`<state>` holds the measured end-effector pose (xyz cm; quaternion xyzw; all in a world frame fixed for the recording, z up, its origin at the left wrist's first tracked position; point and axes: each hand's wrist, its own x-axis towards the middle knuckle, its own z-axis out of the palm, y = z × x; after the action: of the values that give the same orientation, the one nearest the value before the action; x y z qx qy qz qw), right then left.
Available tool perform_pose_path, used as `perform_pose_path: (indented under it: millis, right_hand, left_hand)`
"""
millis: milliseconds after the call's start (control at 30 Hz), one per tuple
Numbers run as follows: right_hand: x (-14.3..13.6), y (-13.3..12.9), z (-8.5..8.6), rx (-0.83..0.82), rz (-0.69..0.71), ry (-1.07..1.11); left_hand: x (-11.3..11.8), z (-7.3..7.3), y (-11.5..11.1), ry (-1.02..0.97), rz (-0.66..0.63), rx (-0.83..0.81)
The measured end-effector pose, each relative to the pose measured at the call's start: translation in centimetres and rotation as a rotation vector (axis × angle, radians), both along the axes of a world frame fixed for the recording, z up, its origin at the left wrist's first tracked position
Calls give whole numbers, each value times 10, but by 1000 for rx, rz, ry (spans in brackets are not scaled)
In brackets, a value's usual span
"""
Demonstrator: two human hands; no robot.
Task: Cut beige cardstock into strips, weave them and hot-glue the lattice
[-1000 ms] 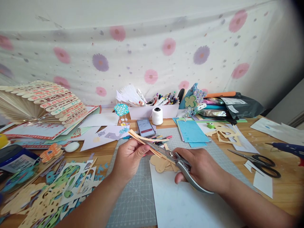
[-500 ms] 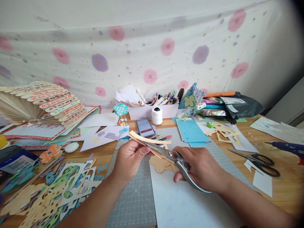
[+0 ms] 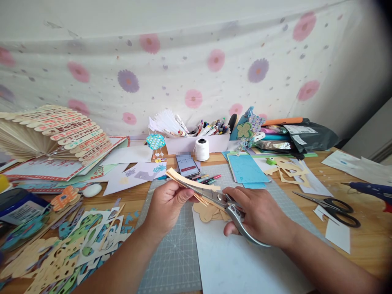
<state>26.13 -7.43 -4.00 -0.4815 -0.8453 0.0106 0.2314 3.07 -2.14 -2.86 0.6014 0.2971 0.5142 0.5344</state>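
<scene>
While the left hand (image 3: 168, 204) pinches a thin stack of peach-coloured paper layers (image 3: 196, 184) between thumb and fingers, the right hand (image 3: 255, 212) grips a pair of silver-grey metal scissors (image 3: 236, 217) by their curved handles. The stack is raised over the worktop (image 3: 309, 241), at the middle of the view, above a grey cutting mat with white grid lines (image 3: 171, 253). At its far left end the layers sit close together, their edges showing as fine parallel lines. Toward the right it divides: a narrow upper strip bows gently away to a blunt end, and below it several thin layers fan slightly apart. The scissor blades lie between these two parts, their tips pointing at the left thumb. How deep the cut runs is hidden by the fingers and the paper.

Beneath the stack, flat peach-coloured paper shapes with rounded lobes (image 3: 204, 211) rest partly on a large white sheet (image 3: 235, 257), which lies over the mat. Just beyond the left hand are slim pens with coloured ends (image 3: 211, 179) and a phone with a lit screen (image 3: 187, 165). To the right, well apart from the hands, a pair of black-handled scissors (image 3: 321, 203) lies on the worktop.
</scene>
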Motion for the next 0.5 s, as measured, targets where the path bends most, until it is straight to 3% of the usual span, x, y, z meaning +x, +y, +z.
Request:
perform_pose_path:
  millis: [500]
  right_hand:
    - [-3, 0, -6, 160, 16, 31]
  left_hand:
    - [2, 2, -2, 13, -53, -1]
